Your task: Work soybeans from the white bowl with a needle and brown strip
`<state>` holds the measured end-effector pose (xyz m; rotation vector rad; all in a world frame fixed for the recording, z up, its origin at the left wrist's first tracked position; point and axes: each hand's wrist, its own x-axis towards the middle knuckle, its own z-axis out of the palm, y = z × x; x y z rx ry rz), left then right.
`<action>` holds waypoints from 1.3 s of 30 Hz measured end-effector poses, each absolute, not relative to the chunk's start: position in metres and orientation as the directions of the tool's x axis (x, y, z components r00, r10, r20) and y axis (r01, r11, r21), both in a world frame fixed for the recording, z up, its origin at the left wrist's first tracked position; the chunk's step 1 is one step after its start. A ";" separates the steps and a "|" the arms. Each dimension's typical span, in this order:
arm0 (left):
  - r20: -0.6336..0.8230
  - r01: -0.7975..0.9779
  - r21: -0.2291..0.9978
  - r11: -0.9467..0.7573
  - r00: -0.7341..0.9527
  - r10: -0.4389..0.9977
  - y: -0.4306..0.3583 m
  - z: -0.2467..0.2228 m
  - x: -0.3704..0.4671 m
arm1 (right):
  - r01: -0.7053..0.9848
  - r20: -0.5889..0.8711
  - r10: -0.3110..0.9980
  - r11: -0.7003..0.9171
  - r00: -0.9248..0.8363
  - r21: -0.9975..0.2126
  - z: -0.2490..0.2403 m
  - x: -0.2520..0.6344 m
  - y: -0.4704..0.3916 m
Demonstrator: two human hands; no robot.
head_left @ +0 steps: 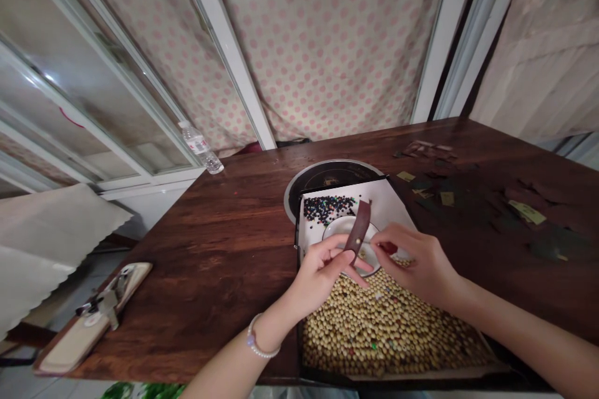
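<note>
My left hand [325, 271], with a beaded bracelet at its wrist, pinches a dark brown strip [359, 227] between thumb and fingers. A small pale bead [358, 241] sits on the strip. To its right, my right hand [416, 262] has thumb and index finger pressed together; something small and red shows by its fingers, too unclear to name. Both hands are over a white bowl [334, 226] standing in a black-edged tray [397, 202]. Many tan beads [374, 330] fill the tray's near part, and small dark beads [327, 207] lie in its far left corner.
A round dark plate [299, 184] with a silver rim lies behind the tray. At the back left stands a plastic bottle [201, 146]. Keys [107, 305] rest on a pale board [70, 349] at the left edge. Brown pieces and yellow labels [528, 212] are spread at right.
</note>
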<state>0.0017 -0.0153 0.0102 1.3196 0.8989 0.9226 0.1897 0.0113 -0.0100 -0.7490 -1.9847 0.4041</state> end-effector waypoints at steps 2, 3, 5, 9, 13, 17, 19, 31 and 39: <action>-0.013 -0.042 0.999 0.032 0.388 0.922 -0.015 0.010 0.002 | 0.322 0.656 0.645 0.764 -0.392 -0.559 -0.010 0.190 0.012; -0.016 -0.043 0.998 0.034 0.381 0.924 -0.015 0.010 0.002 | 0.335 0.657 0.655 0.756 -0.374 -0.563 -0.010 0.190 0.012; -0.025 -0.040 0.998 0.042 0.368 0.929 -0.015 0.009 0.001 | 0.375 0.665 0.679 0.731 -0.312 -0.570 -0.010 0.190 0.012; -0.044 -0.041 0.997 0.065 0.390 0.920 -0.015 0.010 0.001 | 0.325 0.660 0.645 0.764 -0.385 -0.557 -0.009 0.191 0.011; -0.043 -0.044 0.997 0.064 0.373 0.927 -0.015 0.011 0.002 | 0.377 0.669 0.677 0.731 -0.305 -0.568 -0.008 0.191 0.011; -0.043 -0.050 0.997 0.067 0.389 0.920 -0.015 0.011 0.002 | 0.329 0.658 0.647 0.762 -0.384 -0.558 -0.009 0.190 0.011; -0.043 -0.054 0.996 0.068 0.377 0.925 -0.015 0.011 0.002 | 0.355 0.667 0.661 0.749 -0.343 -0.560 -0.010 0.190 0.011; -0.014 -0.140 0.987 0.074 0.392 0.920 -0.013 0.008 0.001 | 0.325 0.678 0.624 0.781 -0.389 -0.533 -0.010 0.190 0.012; 0.011 -0.183 0.980 0.072 0.416 0.909 -0.013 0.007 0.000 | 0.321 0.691 0.610 0.792 -0.387 -0.519 -0.010 0.191 0.011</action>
